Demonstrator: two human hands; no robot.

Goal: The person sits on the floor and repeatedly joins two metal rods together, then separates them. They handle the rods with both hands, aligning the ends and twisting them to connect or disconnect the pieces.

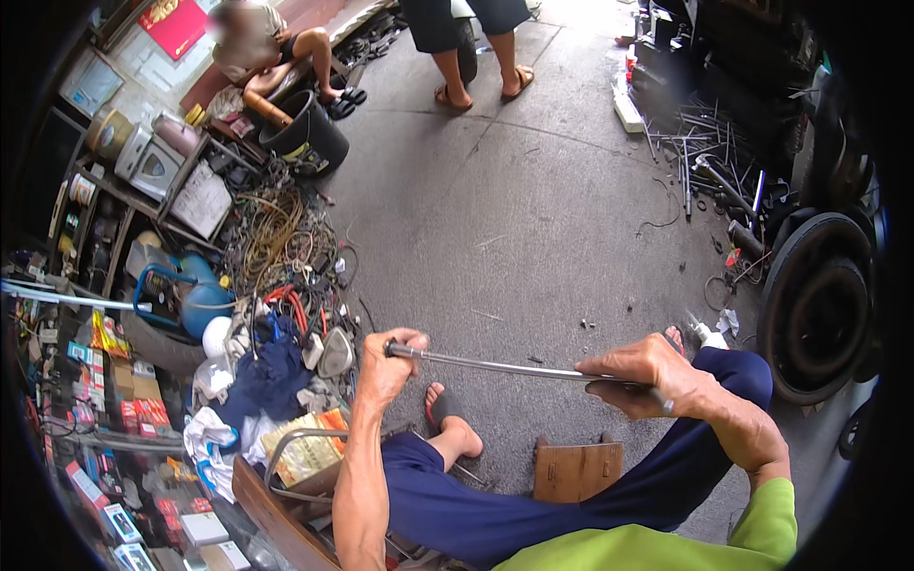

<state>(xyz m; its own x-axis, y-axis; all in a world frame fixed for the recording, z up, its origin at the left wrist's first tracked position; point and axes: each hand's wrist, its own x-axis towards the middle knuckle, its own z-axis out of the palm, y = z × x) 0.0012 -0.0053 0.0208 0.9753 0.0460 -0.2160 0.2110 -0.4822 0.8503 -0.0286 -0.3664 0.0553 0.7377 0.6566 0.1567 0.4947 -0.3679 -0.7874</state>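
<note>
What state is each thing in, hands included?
Metal rod: held toward both ends, off the floor.
Left hand: curled at its dark end.
Right hand: closed around its other end.
Wooden stool: on the floor, unheld.
Black bucket: open-topped.
Cables: tangled heap.
Dark-blue cloth: crumpled.

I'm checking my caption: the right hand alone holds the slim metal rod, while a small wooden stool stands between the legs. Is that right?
Not quite: the head view shows the left hand also holding the slim metal rod, near its dark end, as well as the right hand. The small wooden stool does stand between the legs.
</note>
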